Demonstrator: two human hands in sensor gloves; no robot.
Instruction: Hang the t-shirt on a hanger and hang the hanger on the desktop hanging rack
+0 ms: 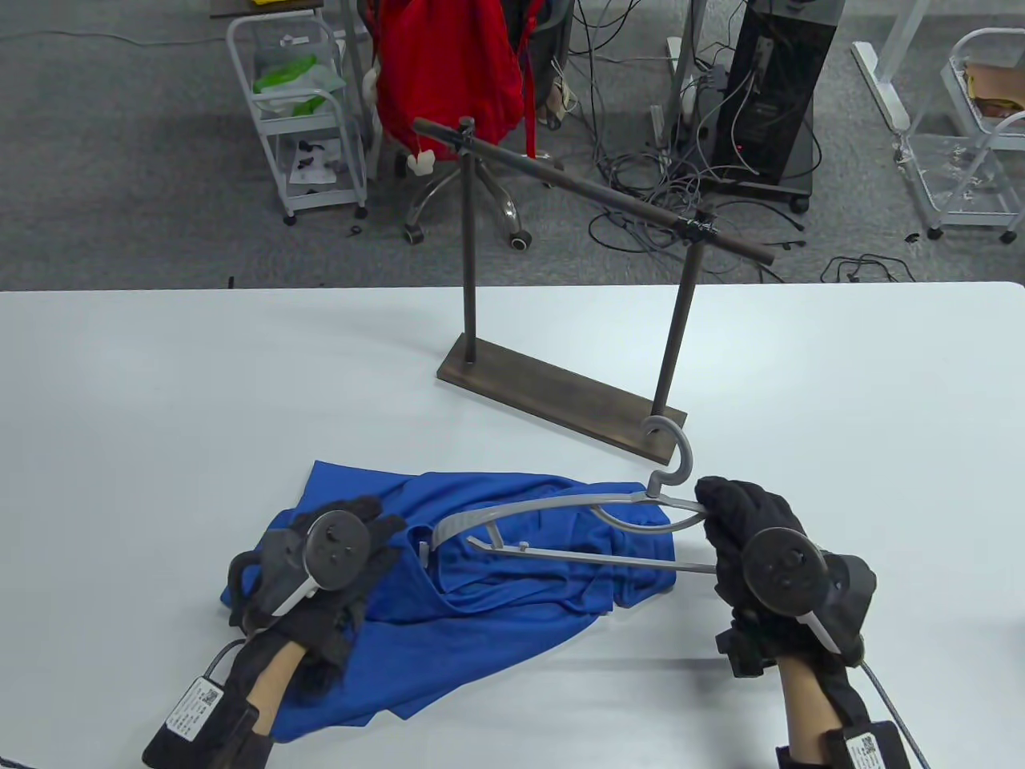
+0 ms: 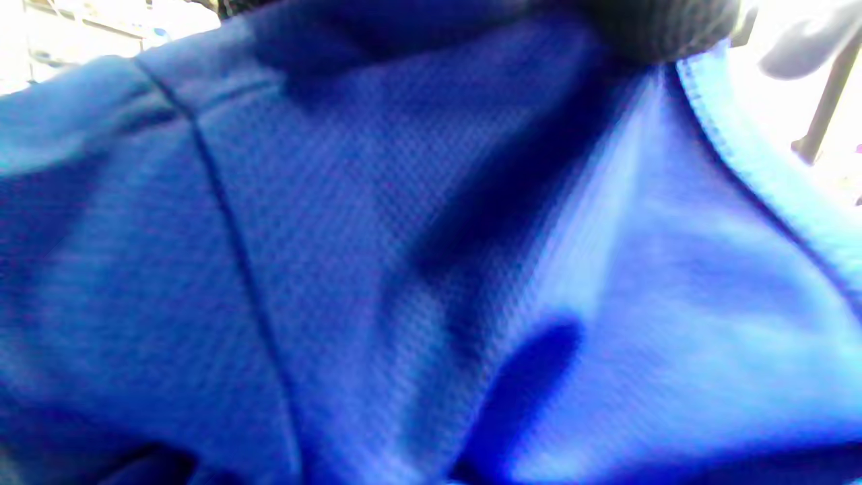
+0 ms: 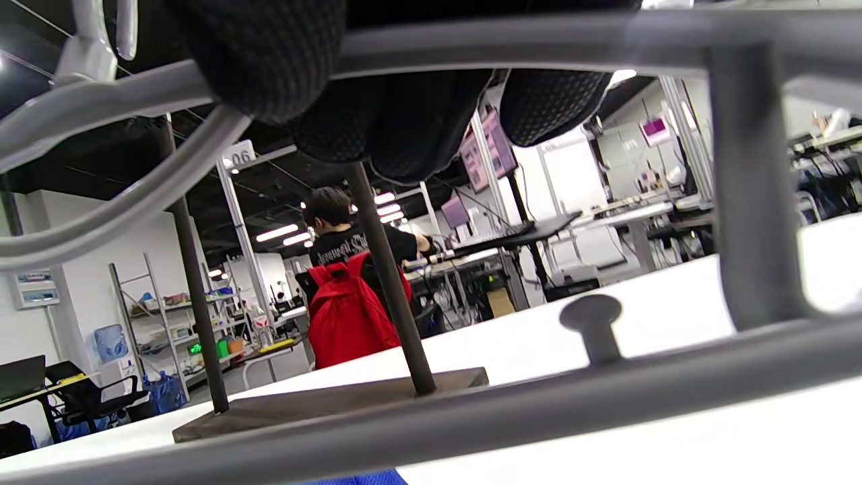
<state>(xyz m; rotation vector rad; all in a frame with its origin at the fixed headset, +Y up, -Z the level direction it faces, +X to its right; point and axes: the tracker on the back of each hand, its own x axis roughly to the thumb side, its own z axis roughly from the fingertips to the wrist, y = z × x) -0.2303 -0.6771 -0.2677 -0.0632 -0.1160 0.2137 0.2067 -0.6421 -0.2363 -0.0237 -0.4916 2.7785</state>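
Your right hand curls round the right end of the grey hanger, at lower right of the table view. Your left hand rests on the blue t-shirt, fingers bent into the cloth; whether they pinch it, you cannot tell. The hanger's left arm lies over the shirt. The rack stands just above, with bare white table to its left.
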